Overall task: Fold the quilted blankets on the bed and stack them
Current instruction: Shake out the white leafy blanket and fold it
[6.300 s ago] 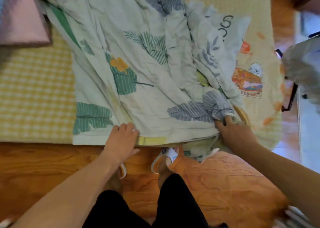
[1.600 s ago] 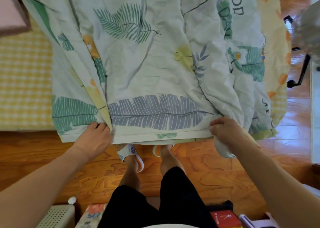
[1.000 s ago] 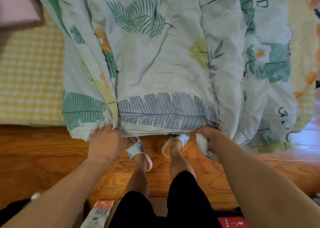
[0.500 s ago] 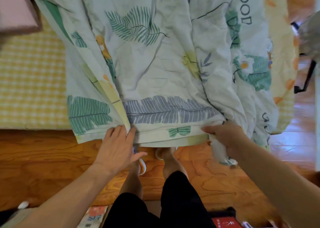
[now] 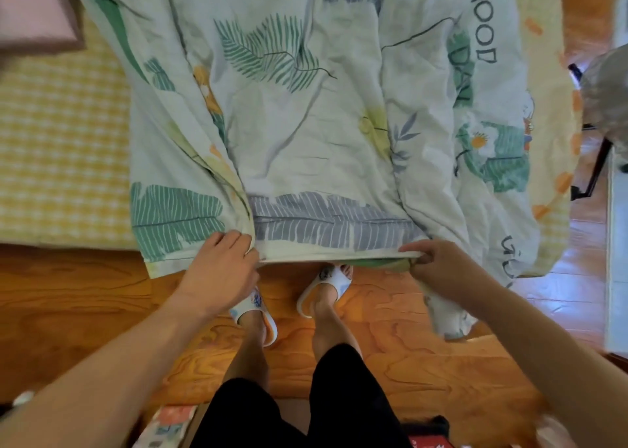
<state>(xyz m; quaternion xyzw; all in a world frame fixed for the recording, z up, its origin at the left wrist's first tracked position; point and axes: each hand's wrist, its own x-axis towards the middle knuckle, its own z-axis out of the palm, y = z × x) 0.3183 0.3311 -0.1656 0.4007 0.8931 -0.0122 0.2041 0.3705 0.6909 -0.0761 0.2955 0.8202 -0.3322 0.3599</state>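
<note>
Across frame centre, leaf-print quilt lies on bed, near hem running left-right between hands. Left hand and right hand pinch hem; quilt extends away, toward frame top.

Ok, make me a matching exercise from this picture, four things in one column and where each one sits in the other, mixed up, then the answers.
1. leaf-print blanket
2. pink cushion
3. left hand
4. slippers

A. on the wooden floor
B. gripping the blanket's near edge
C. far left corner of the bed
D. spread over the yellow checked bed

Pairs: 1-D, 2-C, 3-B, 4-A
</note>
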